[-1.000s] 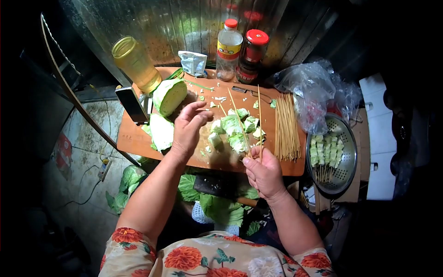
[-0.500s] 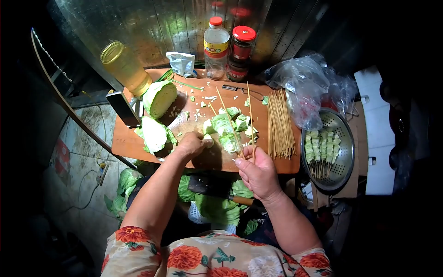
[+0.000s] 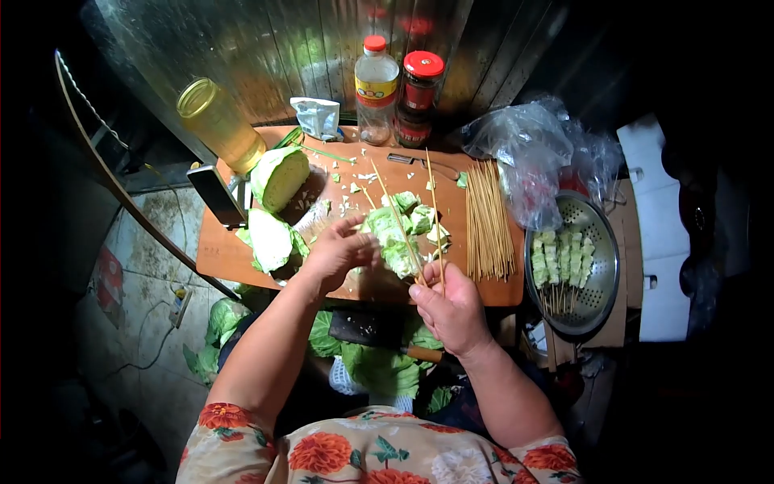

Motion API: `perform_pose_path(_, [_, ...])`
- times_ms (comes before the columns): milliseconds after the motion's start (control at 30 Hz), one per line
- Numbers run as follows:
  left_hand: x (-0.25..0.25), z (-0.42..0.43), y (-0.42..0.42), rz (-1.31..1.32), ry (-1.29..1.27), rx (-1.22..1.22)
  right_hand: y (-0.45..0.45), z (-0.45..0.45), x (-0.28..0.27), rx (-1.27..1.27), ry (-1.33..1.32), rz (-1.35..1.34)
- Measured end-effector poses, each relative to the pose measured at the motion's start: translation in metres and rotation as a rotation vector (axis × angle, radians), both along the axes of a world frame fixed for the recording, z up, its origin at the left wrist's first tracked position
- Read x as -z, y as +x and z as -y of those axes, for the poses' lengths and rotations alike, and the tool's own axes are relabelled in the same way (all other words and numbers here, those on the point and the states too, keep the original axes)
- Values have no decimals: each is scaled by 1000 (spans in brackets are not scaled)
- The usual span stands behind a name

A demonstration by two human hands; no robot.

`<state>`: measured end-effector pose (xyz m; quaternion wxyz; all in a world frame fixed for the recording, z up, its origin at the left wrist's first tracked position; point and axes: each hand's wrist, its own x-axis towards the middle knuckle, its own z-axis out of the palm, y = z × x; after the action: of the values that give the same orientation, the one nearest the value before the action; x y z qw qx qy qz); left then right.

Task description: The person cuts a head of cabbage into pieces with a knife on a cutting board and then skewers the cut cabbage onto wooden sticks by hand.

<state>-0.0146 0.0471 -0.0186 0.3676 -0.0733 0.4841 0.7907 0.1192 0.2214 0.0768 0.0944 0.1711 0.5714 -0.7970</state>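
Observation:
My right hand (image 3: 453, 305) is closed on the lower ends of two bamboo skewers (image 3: 434, 211), whose tips point up and apart over the board. My left hand (image 3: 340, 248) is over the board, at the left edge of a pile of cut cabbage pieces (image 3: 397, 244). Its fingertips are blurred, and I cannot tell whether they hold a piece. Left of it lie a cut cabbage half (image 3: 280, 179) and a pale cabbage chunk (image 3: 270, 239). To the right of the pile is a bundle of loose skewers (image 3: 489, 222).
The wooden board (image 3: 230, 266) carries a phone (image 3: 216, 196), a yellowish jar (image 3: 222, 129), a bottle (image 3: 376, 93), red-lidded jars (image 3: 421, 87) and a peeler (image 3: 411, 160). At right, a colander (image 3: 598, 298) holds cabbage skewers below plastic bags (image 3: 524, 149). A cleaver (image 3: 367, 327) lies near my lap.
My left hand came down from above the board to the small cabbage pieces, then rose slightly beside the pile. My right hand keeps the two skewers, with little movement. The view has shifted slightly.

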Motion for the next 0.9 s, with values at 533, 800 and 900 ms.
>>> perform_pose_path(533, [-61, 17, -12, -147, 321, -392, 8, 7, -2, -88, 76, -64])
perform_pose_path(800, [-62, 18, -14, -90, 312, -481, 10, 9, 2, -113, 60, -77])
perform_pose_path(900, [-66, 17, -13, -111, 297, -470, 9, 9, 3, -107, 81, -78])
